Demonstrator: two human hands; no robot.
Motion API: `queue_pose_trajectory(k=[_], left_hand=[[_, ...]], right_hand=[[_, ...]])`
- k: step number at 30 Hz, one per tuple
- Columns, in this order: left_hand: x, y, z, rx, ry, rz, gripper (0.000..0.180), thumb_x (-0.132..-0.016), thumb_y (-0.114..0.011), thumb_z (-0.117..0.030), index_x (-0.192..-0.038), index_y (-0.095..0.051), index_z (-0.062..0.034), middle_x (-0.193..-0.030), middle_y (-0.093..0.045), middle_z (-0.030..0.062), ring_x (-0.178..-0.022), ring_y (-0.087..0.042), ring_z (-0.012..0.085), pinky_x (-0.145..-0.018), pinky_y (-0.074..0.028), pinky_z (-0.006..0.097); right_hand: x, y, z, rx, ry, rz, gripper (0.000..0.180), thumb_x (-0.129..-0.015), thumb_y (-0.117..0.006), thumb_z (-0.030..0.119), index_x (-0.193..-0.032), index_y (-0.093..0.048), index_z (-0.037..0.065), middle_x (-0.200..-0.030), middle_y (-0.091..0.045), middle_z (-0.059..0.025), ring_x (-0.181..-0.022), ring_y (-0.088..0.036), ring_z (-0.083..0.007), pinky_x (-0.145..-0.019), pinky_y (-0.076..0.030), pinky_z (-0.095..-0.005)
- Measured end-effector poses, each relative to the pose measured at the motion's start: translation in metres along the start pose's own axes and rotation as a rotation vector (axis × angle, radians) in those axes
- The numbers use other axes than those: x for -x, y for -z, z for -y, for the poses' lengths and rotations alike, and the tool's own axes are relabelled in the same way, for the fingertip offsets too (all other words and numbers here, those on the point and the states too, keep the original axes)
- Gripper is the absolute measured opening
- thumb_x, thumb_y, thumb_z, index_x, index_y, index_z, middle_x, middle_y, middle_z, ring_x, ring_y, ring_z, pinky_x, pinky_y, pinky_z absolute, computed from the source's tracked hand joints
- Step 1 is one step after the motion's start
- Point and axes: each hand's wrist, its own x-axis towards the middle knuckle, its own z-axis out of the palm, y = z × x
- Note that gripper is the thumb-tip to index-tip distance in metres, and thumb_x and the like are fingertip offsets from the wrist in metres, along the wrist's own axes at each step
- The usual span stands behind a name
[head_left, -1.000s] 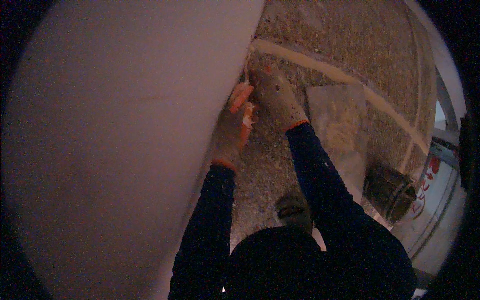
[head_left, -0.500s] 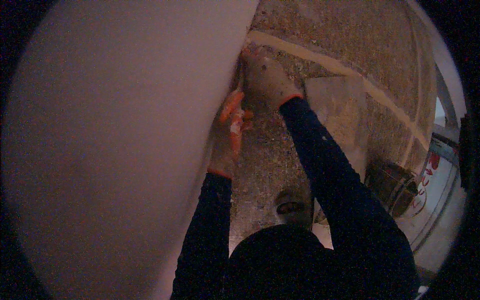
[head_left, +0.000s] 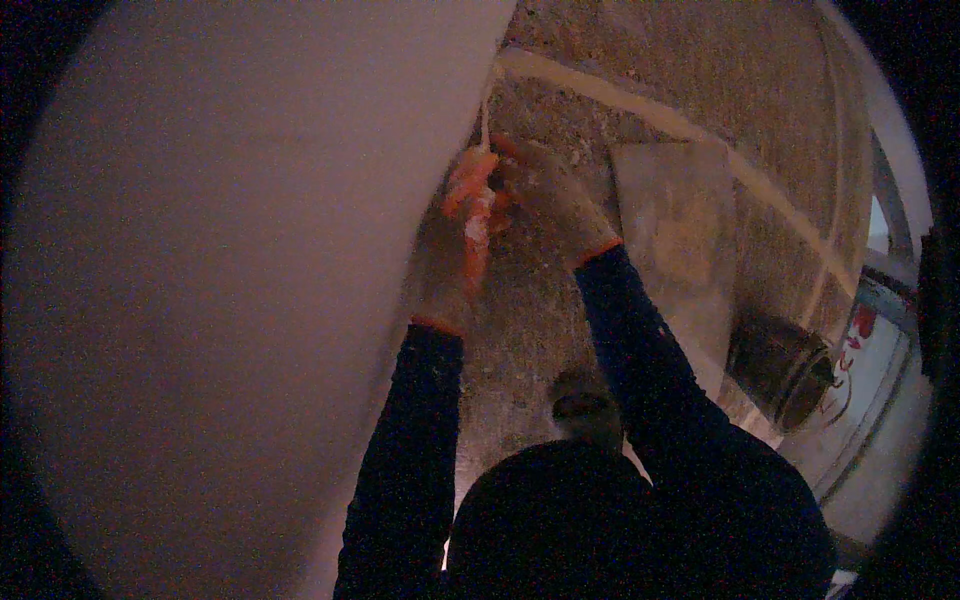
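Both my hands wear grey gloves with orange palms, and they are close together beside a large pale wall (head_left: pixel 230 260). My left hand (head_left: pixel 450 235) is closed, its orange fingers curled around the lower end of a thin pale strip (head_left: pixel 485 122). The strip points away from me along the wall's edge. My right hand (head_left: pixel 555 195) is just right of it, fingers bent in towards the strip and the left fingers. What the right fingertips hold, if anything, is hidden in the dim, grainy picture.
A flat board or sheet (head_left: pixel 675 225) lies on the rough brown floor (head_left: pixel 530 340) to the right. Beyond it stands a dark bucket (head_left: pixel 780 370) with a wire handle. A pale band (head_left: pixel 620 100) crosses the floor. A dark shoe (head_left: pixel 583 405) is below my arms.
My right hand has drawn back from the far end by the wall to beside my left hand, uncovering the thin strip. My left hand has shifted slightly away from me.
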Motion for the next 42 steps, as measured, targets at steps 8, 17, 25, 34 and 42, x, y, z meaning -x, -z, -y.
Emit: queue_pose_trajectory(k=[8, 17, 25, 34, 42], left_hand=[[0.007, 0.008, -0.014, -0.099, -0.041, 0.010, 0.040, -0.106, -0.050, -0.020, -0.144, -0.055, -0.0072, -0.145, -0.056, 0.0138, -0.128, -0.056, 0.0232, -0.106, -0.049, 0.037], [0.022, -0.001, -0.030, 0.016, -0.034, -0.106, 0.040, -0.106, -0.053, -0.024, -0.140, -0.057, -0.0020, -0.136, -0.060, 0.0124, -0.115, -0.062, 0.0211, -0.100, -0.051, 0.035], [0.020, -0.002, 0.003, 0.032, -0.059, -0.049, 0.045, -0.109, -0.048, -0.030, -0.146, -0.049, -0.0034, -0.140, -0.058, 0.0126, -0.116, -0.061, 0.0227, -0.102, -0.051, 0.036], [0.000, -0.006, 0.000, 0.451, -0.154, 0.031, 0.038, -0.110, -0.046, -0.023, -0.142, -0.055, -0.0053, -0.148, -0.053, 0.0094, -0.123, -0.059, 0.0213, -0.099, -0.052, 0.032], [-0.003, -0.003, 0.014, 0.151, -0.058, 0.076, 0.043, -0.108, -0.049, -0.029, -0.144, -0.055, -0.0066, -0.146, -0.055, 0.0071, -0.116, -0.062, 0.0180, -0.093, -0.051, 0.030]], right_hand=[[-0.021, -0.020, 0.002, 0.797, 0.170, -0.233, 0.039, -0.095, -0.055, 0.014, -0.133, -0.059, 0.009, -0.112, -0.069, -0.0233, -0.100, -0.068, -0.0425, -0.083, -0.057, -0.0511], [-0.043, -0.016, 0.000, 0.926, 0.204, -0.321, 0.043, -0.098, -0.050, 0.018, -0.140, -0.056, 0.010, -0.116, -0.069, -0.0241, -0.106, -0.068, -0.0417, -0.087, -0.056, -0.0523], [-0.054, -0.005, -0.007, 0.720, 0.291, -0.365, 0.039, -0.102, -0.048, 0.022, -0.136, -0.060, 0.010, -0.119, -0.069, -0.0203, -0.110, -0.066, -0.0425, -0.092, -0.054, -0.0519], [-0.018, 0.014, -0.002, 0.109, -0.051, -0.183, 0.038, -0.103, -0.058, 0.030, -0.134, -0.063, 0.009, -0.116, -0.071, -0.0152, -0.109, -0.068, -0.0329, -0.096, -0.055, -0.0433], [-0.037, 0.011, -0.048, -0.527, -0.382, -0.038, 0.039, -0.100, -0.066, 0.041, -0.123, -0.070, 0.010, -0.092, -0.069, 0.0013, -0.076, -0.060, -0.0081, -0.064, -0.051, -0.0284]])
